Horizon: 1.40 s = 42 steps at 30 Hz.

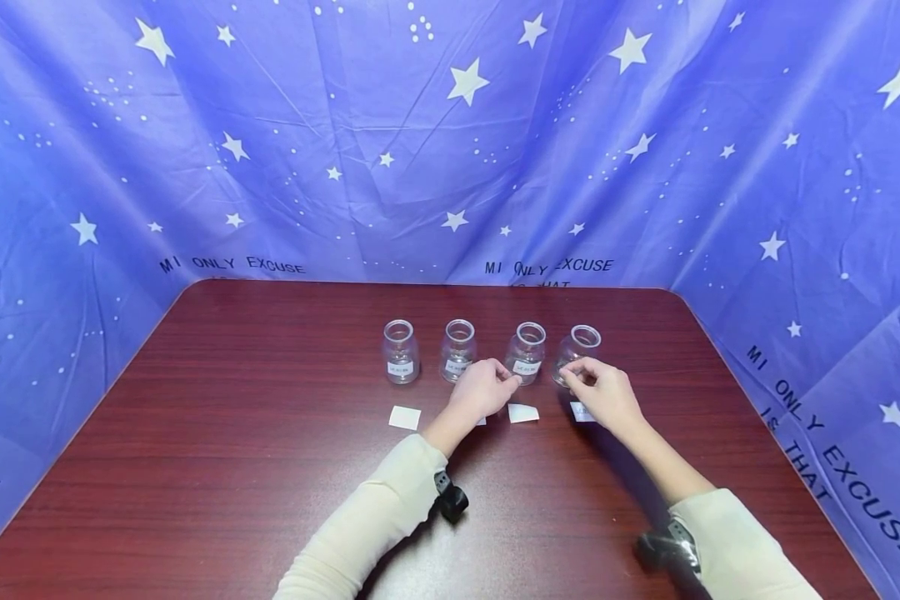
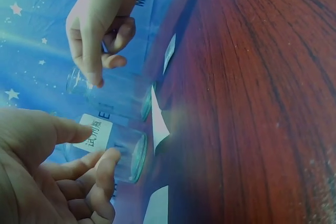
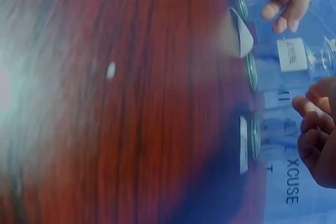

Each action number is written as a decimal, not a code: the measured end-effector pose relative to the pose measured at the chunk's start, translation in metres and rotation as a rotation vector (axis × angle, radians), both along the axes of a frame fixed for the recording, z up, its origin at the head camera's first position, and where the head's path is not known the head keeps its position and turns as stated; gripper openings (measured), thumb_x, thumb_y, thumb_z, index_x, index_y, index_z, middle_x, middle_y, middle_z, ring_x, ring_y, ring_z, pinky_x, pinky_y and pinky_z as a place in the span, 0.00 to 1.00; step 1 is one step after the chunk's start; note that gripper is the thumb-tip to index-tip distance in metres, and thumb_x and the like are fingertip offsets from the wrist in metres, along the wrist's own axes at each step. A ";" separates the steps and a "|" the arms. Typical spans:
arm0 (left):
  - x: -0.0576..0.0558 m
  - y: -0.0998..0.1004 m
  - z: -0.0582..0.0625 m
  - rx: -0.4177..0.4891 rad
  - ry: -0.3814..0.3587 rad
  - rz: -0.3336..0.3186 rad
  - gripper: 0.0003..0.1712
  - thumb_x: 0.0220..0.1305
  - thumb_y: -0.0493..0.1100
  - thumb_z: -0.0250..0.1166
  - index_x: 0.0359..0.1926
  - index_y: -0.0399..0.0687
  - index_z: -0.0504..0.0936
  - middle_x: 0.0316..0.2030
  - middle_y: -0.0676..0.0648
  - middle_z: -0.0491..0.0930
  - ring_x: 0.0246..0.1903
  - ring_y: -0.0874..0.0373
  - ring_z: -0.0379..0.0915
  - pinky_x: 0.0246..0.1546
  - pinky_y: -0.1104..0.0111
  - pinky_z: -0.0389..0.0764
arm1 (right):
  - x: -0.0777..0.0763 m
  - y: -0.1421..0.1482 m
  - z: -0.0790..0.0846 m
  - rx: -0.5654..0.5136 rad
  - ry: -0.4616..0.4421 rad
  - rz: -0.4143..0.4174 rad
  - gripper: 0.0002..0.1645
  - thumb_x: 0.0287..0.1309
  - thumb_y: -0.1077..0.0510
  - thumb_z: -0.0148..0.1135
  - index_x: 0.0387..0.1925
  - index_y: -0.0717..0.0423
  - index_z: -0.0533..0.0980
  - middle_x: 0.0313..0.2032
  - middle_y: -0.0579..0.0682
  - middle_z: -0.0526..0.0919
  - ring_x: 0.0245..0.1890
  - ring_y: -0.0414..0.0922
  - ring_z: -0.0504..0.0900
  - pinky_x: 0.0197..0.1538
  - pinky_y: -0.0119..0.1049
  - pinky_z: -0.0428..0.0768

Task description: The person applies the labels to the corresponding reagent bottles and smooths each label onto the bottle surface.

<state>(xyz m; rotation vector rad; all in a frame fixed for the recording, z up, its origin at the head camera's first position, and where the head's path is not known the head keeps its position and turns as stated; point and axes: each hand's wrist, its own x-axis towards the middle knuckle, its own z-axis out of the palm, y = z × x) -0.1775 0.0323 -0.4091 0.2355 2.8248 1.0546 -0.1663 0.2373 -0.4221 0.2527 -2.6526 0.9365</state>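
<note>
Just beside our loosened left hand [image 1: 483, 389], which grips nothing, stands a labelled glass jar [image 1: 526, 357], likely light, rigid, slick and breakable, best held round its body. Our right hand [image 1: 606, 393], fingers also unclasped, is at the rightmost jar [image 1: 576, 347]; paper slips [image 1: 405, 417] lie on the counter [image 1: 232, 483].

I see blue cloth [image 1: 285, 50] in front of me and on both sides, like walls. It has soft folds and thin creases. White stars [image 1: 468, 82], some big and some small, are all over it, with little white dots [image 1: 422, 27] too. Black letters [image 1: 232, 265] low on it say "MI ONLY EXCUSE". My surface [image 1: 217, 467] is dark red-brown with darker streaks, and its far corners are round. Light makes a pale shine [image 3: 10, 95] on it.
</note>
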 end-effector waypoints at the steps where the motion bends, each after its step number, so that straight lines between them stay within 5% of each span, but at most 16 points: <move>1: 0.000 0.000 0.000 -0.006 0.002 -0.015 0.11 0.60 0.53 0.61 0.31 0.52 0.82 0.26 0.55 0.82 0.29 0.62 0.76 0.34 0.70 0.74 | 0.001 0.003 0.000 0.015 -0.016 0.007 0.06 0.55 0.56 0.63 0.32 0.54 0.81 0.18 0.45 0.79 0.18 0.32 0.68 0.23 0.27 0.67; 5: 0.002 0.005 0.002 -0.033 0.015 -0.087 0.10 0.58 0.53 0.63 0.26 0.55 0.83 0.22 0.58 0.80 0.25 0.65 0.72 0.29 0.73 0.71 | 0.005 0.015 0.001 0.051 -0.070 0.041 0.05 0.55 0.57 0.63 0.32 0.54 0.82 0.21 0.46 0.81 0.20 0.33 0.70 0.24 0.28 0.69; 23: 0.006 0.047 -0.001 -0.115 0.055 -0.308 0.09 0.56 0.53 0.66 0.35 0.57 0.83 0.28 0.60 0.80 0.29 0.70 0.73 0.32 0.78 0.71 | 0.009 0.055 -0.001 0.109 -0.291 0.156 0.08 0.51 0.60 0.65 0.34 0.59 0.80 0.18 0.44 0.74 0.18 0.32 0.68 0.25 0.28 0.67; 34: 0.006 0.070 -0.014 -0.230 0.080 -0.225 0.09 0.52 0.53 0.67 0.36 0.62 0.83 0.27 0.63 0.78 0.30 0.70 0.72 0.28 0.74 0.71 | 0.009 0.061 -0.005 0.159 -0.327 0.182 0.18 0.46 0.56 0.70 0.39 0.60 0.79 0.20 0.44 0.73 0.20 0.32 0.66 0.25 0.29 0.65; 42: 0.005 0.079 -0.022 -0.321 0.072 -0.181 0.17 0.50 0.58 0.69 0.44 0.67 0.82 0.38 0.60 0.80 0.40 0.64 0.77 0.34 0.68 0.76 | 0.008 0.062 -0.008 0.149 -0.333 0.183 0.18 0.45 0.56 0.71 0.38 0.60 0.80 0.20 0.44 0.72 0.20 0.32 0.65 0.25 0.29 0.64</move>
